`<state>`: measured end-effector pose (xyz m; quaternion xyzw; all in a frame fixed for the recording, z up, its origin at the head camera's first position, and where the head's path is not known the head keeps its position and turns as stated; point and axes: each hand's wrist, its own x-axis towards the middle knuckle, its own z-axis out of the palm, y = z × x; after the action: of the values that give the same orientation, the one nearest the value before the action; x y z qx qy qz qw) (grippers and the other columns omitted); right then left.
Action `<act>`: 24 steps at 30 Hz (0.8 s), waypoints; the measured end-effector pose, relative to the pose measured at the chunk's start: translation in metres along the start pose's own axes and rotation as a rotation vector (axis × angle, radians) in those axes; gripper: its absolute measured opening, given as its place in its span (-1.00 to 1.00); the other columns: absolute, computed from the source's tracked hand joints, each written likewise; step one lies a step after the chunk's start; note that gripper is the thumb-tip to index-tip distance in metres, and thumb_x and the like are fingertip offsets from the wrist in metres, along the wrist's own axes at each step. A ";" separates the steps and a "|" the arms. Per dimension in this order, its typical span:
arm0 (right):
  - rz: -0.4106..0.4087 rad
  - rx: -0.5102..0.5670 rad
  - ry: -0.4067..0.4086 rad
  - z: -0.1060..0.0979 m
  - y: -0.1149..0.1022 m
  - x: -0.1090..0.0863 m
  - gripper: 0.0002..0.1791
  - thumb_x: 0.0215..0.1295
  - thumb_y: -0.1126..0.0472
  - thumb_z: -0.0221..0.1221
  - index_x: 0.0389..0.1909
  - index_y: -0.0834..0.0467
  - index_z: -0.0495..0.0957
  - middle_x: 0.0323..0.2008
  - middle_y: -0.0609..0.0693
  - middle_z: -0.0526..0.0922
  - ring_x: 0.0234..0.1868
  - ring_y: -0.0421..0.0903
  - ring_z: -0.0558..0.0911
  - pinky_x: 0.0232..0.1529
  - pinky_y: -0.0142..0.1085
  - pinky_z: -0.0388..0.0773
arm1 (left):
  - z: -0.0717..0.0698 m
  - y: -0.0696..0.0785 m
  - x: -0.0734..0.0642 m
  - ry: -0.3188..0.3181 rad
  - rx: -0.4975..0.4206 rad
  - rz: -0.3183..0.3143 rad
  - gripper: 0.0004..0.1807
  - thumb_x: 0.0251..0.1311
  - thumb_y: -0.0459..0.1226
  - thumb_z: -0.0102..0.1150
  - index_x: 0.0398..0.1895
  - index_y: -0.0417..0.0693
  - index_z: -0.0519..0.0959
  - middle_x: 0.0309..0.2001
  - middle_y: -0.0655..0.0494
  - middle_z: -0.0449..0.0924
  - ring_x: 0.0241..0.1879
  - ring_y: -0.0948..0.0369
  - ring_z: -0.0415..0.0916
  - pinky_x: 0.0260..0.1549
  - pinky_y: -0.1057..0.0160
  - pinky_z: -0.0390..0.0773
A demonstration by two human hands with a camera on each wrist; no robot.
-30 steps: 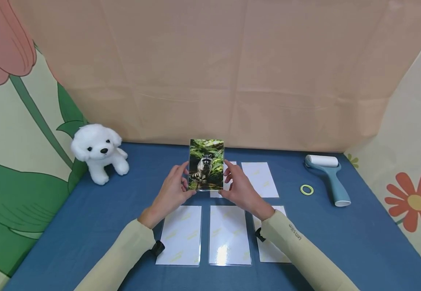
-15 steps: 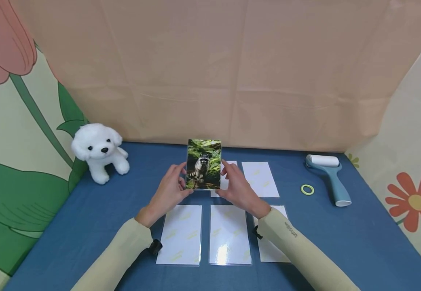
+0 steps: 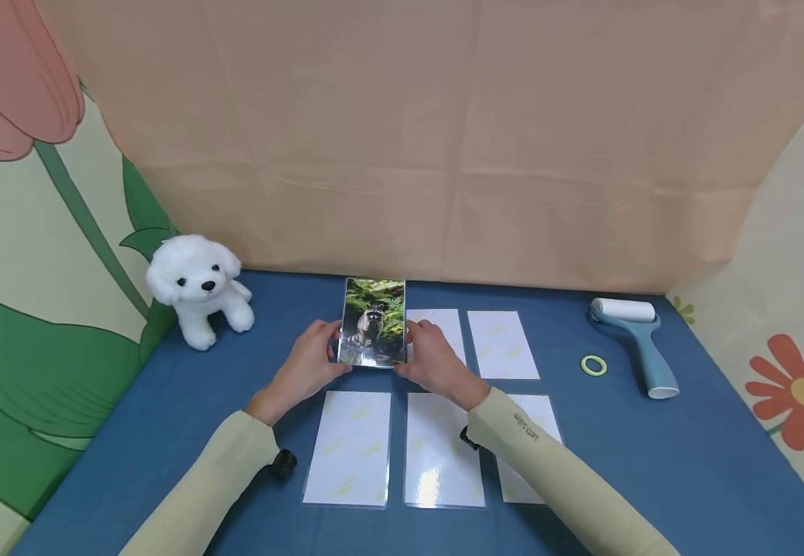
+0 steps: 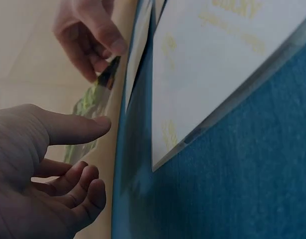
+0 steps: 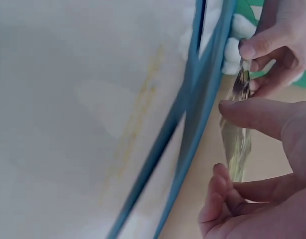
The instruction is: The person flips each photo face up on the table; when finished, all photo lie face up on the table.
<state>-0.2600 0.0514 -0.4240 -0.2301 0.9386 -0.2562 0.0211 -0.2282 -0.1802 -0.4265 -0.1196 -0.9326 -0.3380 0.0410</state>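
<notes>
Left hand (image 3: 304,366) and right hand (image 3: 436,363) are pinched on a glossy rectangular green raccoon photo card (image 3: 374,320), held between them by its sides. If one grip's loosened it could get dropped; squeezed too hard, maybe bent.

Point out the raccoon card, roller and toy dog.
Raccoon card (image 3: 371,323): head view, on the pictured raccoon.
Roller (image 3: 648,349): head view, on the handle.
Toy dog (image 3: 198,289): head view, on the muzzle.

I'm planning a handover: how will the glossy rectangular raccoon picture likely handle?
The raccoon picture is probably stiff, showing no sag between left hand and right hand. It's likely light, looking thin edge-on, and perhaps slippery, given its sheen.
</notes>
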 end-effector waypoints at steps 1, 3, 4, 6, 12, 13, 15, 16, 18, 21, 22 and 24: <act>0.005 -0.009 -0.011 0.002 -0.001 0.001 -0.29 0.14 0.20 0.48 0.25 0.39 0.44 -0.09 0.12 0.55 0.01 0.09 0.51 -0.02 -0.12 0.51 | 0.000 -0.001 0.000 -0.011 0.009 -0.002 -0.15 0.04 -0.40 0.52 0.38 -0.50 0.30 -0.05 -0.10 0.42 -0.35 0.17 0.35 -0.34 0.16 0.43; 0.010 -0.020 -0.025 0.006 -0.002 0.003 -0.45 0.13 0.20 0.49 0.07 0.35 0.52 -0.16 0.10 0.54 -0.07 0.08 0.52 -0.09 -0.13 0.52 | -0.001 -0.003 0.000 -0.030 0.024 -0.011 -0.16 0.03 -0.39 0.52 0.36 -0.51 0.33 -0.07 -0.10 0.44 -0.35 0.16 0.36 -0.34 0.18 0.43; 0.010 -0.024 -0.031 0.007 -0.003 0.003 -0.50 0.12 0.20 0.49 0.00 0.33 0.54 -0.18 0.10 0.54 -0.10 0.07 0.53 -0.11 -0.13 0.52 | -0.001 -0.004 0.000 -0.039 0.032 -0.019 -0.17 0.03 -0.39 0.53 0.36 -0.51 0.33 -0.07 -0.10 0.44 -0.35 0.16 0.36 -0.34 0.18 0.43; 0.012 -0.040 -0.044 0.010 -0.005 0.005 -0.58 0.12 0.18 0.50 -0.12 0.30 0.56 -0.20 0.12 0.54 -0.15 0.07 0.53 -0.15 -0.14 0.52 | -0.001 -0.006 0.001 -0.053 0.053 -0.037 -0.18 0.03 -0.37 0.53 0.34 -0.52 0.35 -0.07 -0.12 0.45 -0.37 0.15 0.37 -0.37 0.19 0.44; 0.052 -0.107 -0.074 0.016 -0.011 0.008 -0.54 0.13 0.10 0.48 -0.10 0.30 0.57 -0.20 0.14 0.54 -0.16 0.07 0.54 -0.17 -0.10 0.52 | 0.001 -0.013 0.004 -0.092 0.105 -0.095 -0.17 0.05 -0.34 0.53 0.35 -0.51 0.35 -0.07 -0.15 0.48 -0.36 0.12 0.39 -0.32 0.14 0.47; 0.057 -0.123 -0.075 0.017 -0.012 0.009 -0.53 0.13 0.08 0.48 -0.10 0.30 0.57 -0.20 0.14 0.55 -0.16 0.08 0.54 -0.16 -0.09 0.52 | 0.001 -0.014 0.004 -0.100 0.107 -0.101 -0.17 0.06 -0.33 0.52 0.35 -0.51 0.34 -0.08 -0.15 0.48 -0.34 0.11 0.39 -0.30 0.11 0.47; 0.063 -0.149 -0.075 0.017 -0.015 0.010 -0.52 0.12 0.06 0.48 -0.11 0.31 0.59 -0.21 0.14 0.56 -0.17 0.08 0.55 -0.14 -0.07 0.53 | 0.000 -0.015 0.004 -0.115 0.107 -0.117 -0.17 0.07 -0.32 0.51 0.37 -0.50 0.33 -0.08 -0.14 0.49 -0.30 0.07 0.41 -0.23 0.06 0.48; 0.065 -0.159 -0.075 0.017 -0.016 0.010 -0.51 0.12 0.05 0.48 -0.11 0.32 0.59 -0.22 0.15 0.57 -0.17 0.09 0.55 -0.13 -0.06 0.53 | 0.000 -0.015 0.004 -0.123 0.108 -0.121 -0.17 0.08 -0.32 0.51 0.37 -0.49 0.33 -0.08 -0.14 0.49 -0.28 0.06 0.42 -0.21 0.04 0.48; 0.072 -0.163 -0.076 0.018 -0.018 0.012 -0.48 0.11 0.04 0.49 -0.09 0.34 0.61 -0.23 0.15 0.58 -0.19 0.08 0.56 -0.12 -0.05 0.54 | -0.001 -0.016 0.004 -0.134 0.110 -0.125 -0.17 0.09 -0.31 0.50 0.37 -0.49 0.33 -0.09 -0.13 0.50 -0.25 0.05 0.42 -0.17 0.01 0.47; 0.090 -0.153 -0.088 0.018 -0.020 0.013 -0.50 0.11 0.03 0.49 -0.12 0.33 0.63 -0.26 0.13 0.57 -0.25 0.05 0.54 -0.16 -0.07 0.54 | -0.001 -0.017 0.004 -0.145 0.108 -0.127 -0.17 0.10 -0.30 0.49 0.38 -0.49 0.32 -0.10 -0.13 0.49 -0.25 0.04 0.43 -0.17 0.00 0.47; 0.095 -0.147 -0.094 0.018 -0.021 0.013 -0.53 0.11 0.03 0.49 -0.15 0.31 0.63 -0.28 0.11 0.56 -0.27 0.04 0.54 -0.18 -0.08 0.54 | -0.001 -0.017 0.004 -0.147 0.107 -0.128 -0.18 0.11 -0.30 0.49 0.38 -0.48 0.32 -0.09 -0.13 0.49 -0.24 0.04 0.43 -0.17 0.00 0.47; 0.102 -0.139 -0.109 0.017 -0.021 0.014 -0.58 0.11 0.02 0.49 -0.23 0.28 0.64 -0.32 0.09 0.55 -0.30 0.02 0.52 -0.23 -0.10 0.53 | -0.001 -0.018 0.005 -0.153 0.105 -0.130 -0.18 0.12 -0.30 0.49 0.38 -0.48 0.32 -0.09 -0.13 0.50 -0.23 0.04 0.44 -0.16 0.00 0.48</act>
<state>-0.2612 0.0208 -0.4272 -0.1968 0.9621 -0.1760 0.0690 -0.2371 -0.1933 -0.4362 -0.0821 -0.9553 -0.2803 -0.0461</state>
